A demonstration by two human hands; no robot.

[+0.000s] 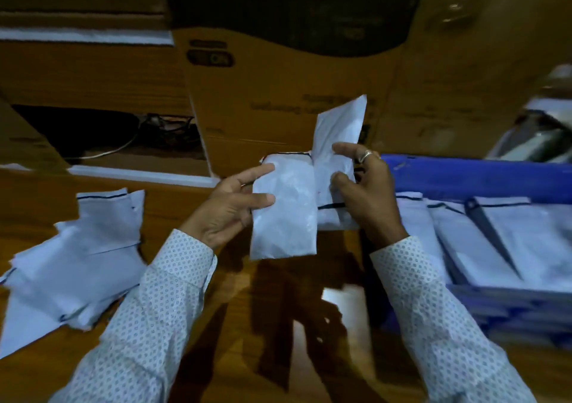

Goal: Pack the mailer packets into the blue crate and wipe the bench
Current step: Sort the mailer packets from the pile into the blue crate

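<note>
At the centre of the frame the left hand (230,203) pinches one white packet (283,214), fingers on its front. Beside it the right hand (366,192) clamps a second packet (337,142), which stands taller, thumb and fingers curled round it. Both are above the counter (241,309). Loose packets (77,254) lie at lower left; the crate (483,178), at right, holds stacked packets (501,248).

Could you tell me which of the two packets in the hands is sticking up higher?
The packet in the right hand: its top corner rises tilted above the fingers, while the left hand holds its packet lower.
</note>
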